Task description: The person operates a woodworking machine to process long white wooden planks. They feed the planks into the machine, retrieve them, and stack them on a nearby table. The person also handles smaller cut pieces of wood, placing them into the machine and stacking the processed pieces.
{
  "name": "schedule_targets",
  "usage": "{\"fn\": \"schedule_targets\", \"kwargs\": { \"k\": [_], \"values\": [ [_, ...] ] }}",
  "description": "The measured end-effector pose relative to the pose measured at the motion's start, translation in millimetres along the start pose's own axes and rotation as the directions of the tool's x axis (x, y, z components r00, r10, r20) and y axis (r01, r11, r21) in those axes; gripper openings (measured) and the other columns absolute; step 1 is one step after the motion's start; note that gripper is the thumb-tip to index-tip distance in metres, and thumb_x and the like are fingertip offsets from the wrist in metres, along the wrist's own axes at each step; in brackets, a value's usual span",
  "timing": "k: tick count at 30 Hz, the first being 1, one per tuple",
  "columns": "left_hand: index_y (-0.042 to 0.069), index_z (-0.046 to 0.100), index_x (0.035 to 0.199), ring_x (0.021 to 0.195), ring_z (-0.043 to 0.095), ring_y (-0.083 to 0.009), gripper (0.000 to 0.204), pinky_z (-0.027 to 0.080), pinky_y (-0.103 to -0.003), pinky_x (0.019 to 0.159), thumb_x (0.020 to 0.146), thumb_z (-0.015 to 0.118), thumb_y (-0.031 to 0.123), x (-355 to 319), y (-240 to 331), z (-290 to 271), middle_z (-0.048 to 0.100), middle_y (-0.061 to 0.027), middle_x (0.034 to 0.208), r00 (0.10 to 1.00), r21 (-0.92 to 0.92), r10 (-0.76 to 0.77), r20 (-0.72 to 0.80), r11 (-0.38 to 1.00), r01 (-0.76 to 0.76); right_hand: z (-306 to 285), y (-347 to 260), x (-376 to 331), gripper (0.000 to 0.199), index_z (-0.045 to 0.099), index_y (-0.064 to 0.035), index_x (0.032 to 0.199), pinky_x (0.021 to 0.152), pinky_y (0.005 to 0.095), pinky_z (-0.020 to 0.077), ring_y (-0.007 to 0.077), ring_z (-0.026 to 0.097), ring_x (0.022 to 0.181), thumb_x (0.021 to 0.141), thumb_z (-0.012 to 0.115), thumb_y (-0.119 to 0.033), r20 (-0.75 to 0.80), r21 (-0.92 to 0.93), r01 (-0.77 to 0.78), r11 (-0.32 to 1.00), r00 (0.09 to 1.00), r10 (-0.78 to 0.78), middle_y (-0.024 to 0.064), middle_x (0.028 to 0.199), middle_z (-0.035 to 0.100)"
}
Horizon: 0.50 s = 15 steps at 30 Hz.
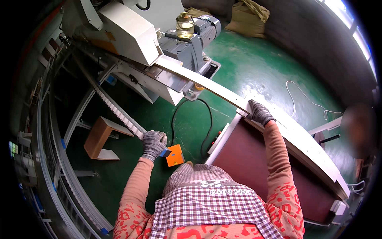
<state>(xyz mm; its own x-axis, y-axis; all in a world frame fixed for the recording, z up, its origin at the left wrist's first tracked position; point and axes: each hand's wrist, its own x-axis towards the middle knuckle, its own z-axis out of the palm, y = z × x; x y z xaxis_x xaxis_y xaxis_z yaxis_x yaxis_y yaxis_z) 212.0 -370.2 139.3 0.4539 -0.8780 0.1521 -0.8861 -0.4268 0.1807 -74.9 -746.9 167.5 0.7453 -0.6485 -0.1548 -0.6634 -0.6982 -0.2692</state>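
Observation:
My left hand (154, 142), in a grey knit glove, grips the near end of a long toothed white strip (115, 109) that runs up and left toward the machine. My right hand (260, 112), also gloved, rests closed on the edge of a long white board (207, 84). The board comes out of a white and grey machine (131, 36) and passes over a dark red table (254, 159). A small orange and blue box (174, 155) lies on the green floor just below my left hand.
A grey motor (195, 38) with a glass oil cup sits behind the machine. A wooden stool (99, 139) stands on the floor at left. A black cable (207, 123) and a white cord (306, 97) lie on the floor. A sack (246, 18) leans at the back wall. Another person stands at right.

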Motion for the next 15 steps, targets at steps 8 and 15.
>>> {"fn": "schedule_targets", "kwargs": {
  "k": [8,15],
  "values": [
    [0.007,0.057,0.116,0.097,0.058,-0.0337,0.046,0.045,-0.042,0.089,0.074,0.067,0.023,15,2,-5,0.063,-0.0169,0.104,0.998,-0.026,0.002,0.067,1.0,-0.001,-1,68,-58,0.064,0.05,0.0005,0.119,0.092,0.0385,0.0445,0.0344,0.056,0.106,0.062,0.072,-0.019,-0.012,0.022,-0.037,0.999,0.999,0.037,0.0216,0.111,0.059],
    [0.011,0.029,0.143,0.128,0.035,-0.0343,0.092,0.026,-0.042,0.109,0.063,0.074,0.021,95,-40,7,0.035,-0.0154,0.141,0.99,-0.089,0.106,-0.098,0.989,-0.115,-4,94,-74,0.054,0.055,-0.0101,0.116,0.082,0.0414,0.0494,0.0331,0.062,0.098,0.064,0.068,-0.005,0.046,-0.108,-0.308,0.945,0.948,0.314,0.015,0.103,0.065]
  ]
}}
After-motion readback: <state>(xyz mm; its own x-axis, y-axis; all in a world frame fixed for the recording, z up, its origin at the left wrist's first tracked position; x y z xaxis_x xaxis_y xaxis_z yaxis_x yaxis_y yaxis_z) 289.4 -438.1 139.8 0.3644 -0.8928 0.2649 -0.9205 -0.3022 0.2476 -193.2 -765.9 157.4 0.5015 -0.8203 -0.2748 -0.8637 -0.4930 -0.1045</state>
